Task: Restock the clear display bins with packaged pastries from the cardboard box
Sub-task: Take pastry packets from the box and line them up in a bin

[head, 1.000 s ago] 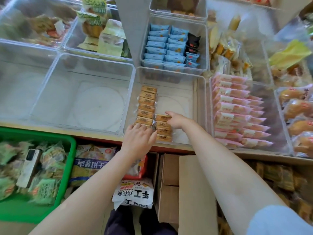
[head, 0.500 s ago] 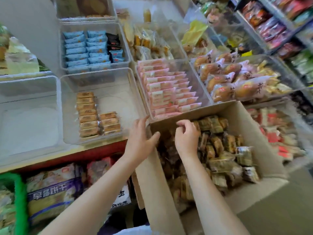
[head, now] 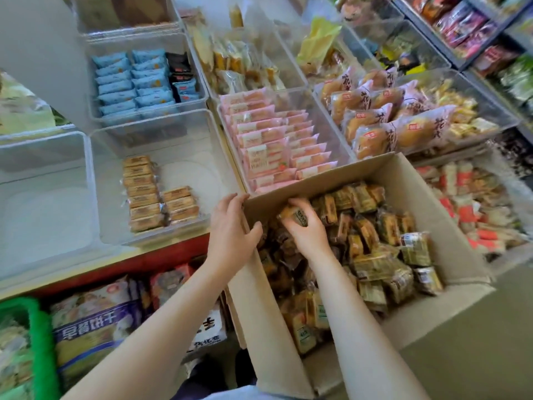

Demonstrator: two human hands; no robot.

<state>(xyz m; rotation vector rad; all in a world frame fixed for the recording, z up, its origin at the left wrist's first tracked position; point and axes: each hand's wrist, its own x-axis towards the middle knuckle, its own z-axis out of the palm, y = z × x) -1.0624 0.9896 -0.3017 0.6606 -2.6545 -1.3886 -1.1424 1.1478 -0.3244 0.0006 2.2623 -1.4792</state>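
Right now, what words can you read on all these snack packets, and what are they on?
"早餐饼干": on the blue bag below the shelf.
"花", next character unclear: on the bun wrappers.
White bag: big black characters, partly hidden, unreadable.
Pink packets, blue packets and pastry packets in the cardboard box: print too small or blurred.

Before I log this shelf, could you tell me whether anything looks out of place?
A few dark packets share the bin of blue packets, breaking its uniform rows. Otherwise nothing looks spilled or damaged.
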